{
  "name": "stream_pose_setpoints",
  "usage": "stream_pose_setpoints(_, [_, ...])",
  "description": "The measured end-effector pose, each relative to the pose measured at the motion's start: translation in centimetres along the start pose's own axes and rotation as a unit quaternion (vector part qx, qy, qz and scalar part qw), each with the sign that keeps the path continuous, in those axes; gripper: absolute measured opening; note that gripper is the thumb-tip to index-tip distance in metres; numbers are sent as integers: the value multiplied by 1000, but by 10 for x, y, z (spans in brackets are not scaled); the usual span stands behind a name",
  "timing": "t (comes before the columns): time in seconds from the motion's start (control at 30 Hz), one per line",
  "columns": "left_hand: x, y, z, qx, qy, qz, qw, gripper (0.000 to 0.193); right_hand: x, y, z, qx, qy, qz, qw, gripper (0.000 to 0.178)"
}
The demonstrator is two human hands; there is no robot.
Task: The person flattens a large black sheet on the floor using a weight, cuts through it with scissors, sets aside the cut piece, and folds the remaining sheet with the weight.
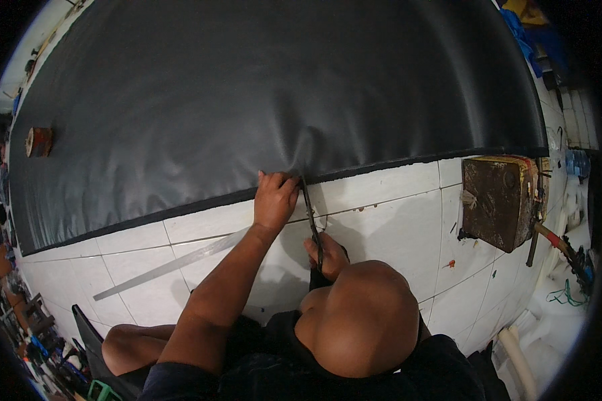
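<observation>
A large black sheet (pixel 234 87), like synthetic leather, spreads over the floor in front of me. My left hand (pixel 274 200) grips its near edge, fingers closed on the material, which puckers just beyond them. Right beside that hand, the blades of long dark scissors (pixel 310 210) meet the sheet's edge. My right hand (pixel 329 257) is closed around the scissors' handles, partly hidden behind my raised knee (pixel 361 321). A long metal ruler (pixel 174 264) lies on the floor, passing close to my left forearm.
White tiles (pixel 394 234) cover the floor. On the sheet's left end stands a small rusty can (pixel 39 142). A stained brown rectangular tin (pixel 495 200) stands at the right, near a red-handled brush-like tool (pixel 555 239). Clutter (pixel 37 334) lines the left side.
</observation>
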State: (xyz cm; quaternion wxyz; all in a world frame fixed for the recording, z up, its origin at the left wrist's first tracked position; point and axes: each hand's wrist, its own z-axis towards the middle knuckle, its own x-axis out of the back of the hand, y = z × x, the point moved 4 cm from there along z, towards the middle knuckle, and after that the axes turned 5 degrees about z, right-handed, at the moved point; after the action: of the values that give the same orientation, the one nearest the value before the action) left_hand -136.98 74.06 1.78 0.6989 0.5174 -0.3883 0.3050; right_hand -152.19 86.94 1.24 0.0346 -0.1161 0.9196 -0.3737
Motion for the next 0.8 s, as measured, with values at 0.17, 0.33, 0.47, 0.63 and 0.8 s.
stream_pose_setpoints(0.17, [0, 1, 0, 7, 1, -3, 1000, 17, -4, 7, 3, -36, -6, 48, 998, 46])
stream_pose_setpoints(0.33, [0, -1, 1, 7, 10, -9, 1000, 16, -9, -1, 2, -40, 1, 87, 995, 45])
stream_pose_setpoints(0.47, [-3, 0, 0, 3, 10, 3, 1000, 15, -4, 1, 4, -17, 15, 17, 1000, 44])
stream_pose_setpoints(0.63, [-1, -2, -1, -1, 10, 26, 1000, 13, -8, 8, 11, 14, 27, 17, 999, 43])
stream_pose_setpoints(0.8, [-5, -4, -7, -4, 3, 23, 1000, 13, -11, 22, 19, 26, 44, -24, 998, 42])
